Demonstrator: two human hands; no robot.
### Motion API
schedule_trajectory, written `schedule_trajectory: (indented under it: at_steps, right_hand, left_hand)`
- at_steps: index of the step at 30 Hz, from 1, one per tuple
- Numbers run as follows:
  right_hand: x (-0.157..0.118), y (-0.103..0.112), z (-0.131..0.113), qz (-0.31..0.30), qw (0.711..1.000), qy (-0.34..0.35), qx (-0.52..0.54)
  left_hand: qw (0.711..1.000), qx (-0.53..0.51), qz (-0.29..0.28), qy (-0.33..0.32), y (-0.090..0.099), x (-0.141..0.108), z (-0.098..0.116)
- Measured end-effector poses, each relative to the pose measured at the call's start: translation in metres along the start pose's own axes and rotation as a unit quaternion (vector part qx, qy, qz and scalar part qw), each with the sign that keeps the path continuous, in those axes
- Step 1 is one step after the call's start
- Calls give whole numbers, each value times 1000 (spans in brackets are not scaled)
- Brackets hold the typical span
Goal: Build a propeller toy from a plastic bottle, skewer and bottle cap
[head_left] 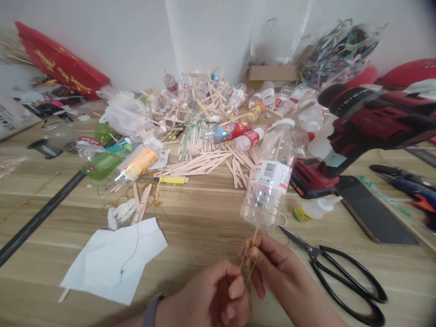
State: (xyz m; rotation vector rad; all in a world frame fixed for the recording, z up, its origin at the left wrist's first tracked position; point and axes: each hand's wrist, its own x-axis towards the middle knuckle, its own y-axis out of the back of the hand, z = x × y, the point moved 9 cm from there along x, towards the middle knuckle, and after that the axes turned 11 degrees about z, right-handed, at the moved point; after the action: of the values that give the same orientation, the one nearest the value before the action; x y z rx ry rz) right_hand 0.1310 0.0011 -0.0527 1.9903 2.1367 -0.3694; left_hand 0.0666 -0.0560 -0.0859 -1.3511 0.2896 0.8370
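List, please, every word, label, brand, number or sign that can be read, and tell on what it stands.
"550m", last letter unclear: clear plastic bottle with white label.
"水", probably: same label; smaller print unreadable.
Too blurred: gold characters on red sheet; dark letters on white box; marks on red-and-black power drill; print on clear bottle with orange label.
No text seen: thin tan band.
Remaining print: too small or blurred.

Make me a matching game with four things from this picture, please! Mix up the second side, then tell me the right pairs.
Things:
1. Drill
2. Rubber band
3. Paper
4. Scissors

Clues:
A. White, toward the picture's lower left
B. Has two black loop handles
C. Red and black
D. Held by the left hand and right hand

Right pairs: 1-C, 2-D, 3-A, 4-B
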Motion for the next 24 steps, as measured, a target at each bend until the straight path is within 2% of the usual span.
schedule_trajectory:
  at_steps: [4,7,9,11,12,14,17,18,19,20,21,22,24]
  right_hand:
    - [-1,3,-2,6,997,17,-72]
    - [-3,0,-1,-1,995,21,-100]
    - [-4,-4,1,-9,995,12,-96]
    - [-6,-7,4,-17,996,-2,-82]
    - [-7,-8,4,-21,997,-6,-75]
    - [-8,-10,5,-30,997,-7,-72]
    - [-8,-13,7,-39,997,-14,-59]
    - [-8,-14,9,-42,998,-20,-47]
    - [-8,-15,10,-45,998,-28,-30]
    - [-8,-16,11,-49,998,-34,-10]
    - [-8,-17,12,-53,998,-40,11]
    - [-8,-18,12,-57,997,-47,35]
    - [-9,-21,14,-63,992,-66,88]
  left_hand:
    - [998,65,-15,9,-7,-5,-2]
    - [988,151,-13,-20,-11,-9,4]
    - [968,247,11,-46,-9,-12,10]
    - [928,360,54,-77,-3,-17,21]
    - [902,410,79,-108,-1,-20,30]
    - [820,515,151,-198,2,-30,54]
    - [650,634,258,-330,-3,-50,88]
    - [605,652,278,-364,-7,-56,94]
    - [574,660,289,-390,-9,-60,97]
    - [557,661,296,-406,-10,-63,99]
    - [555,659,296,-412,-11,-63,100]
    - [565,655,287,-412,-11,-62,98]
    - [619,631,245,-398,-14,-57,92]
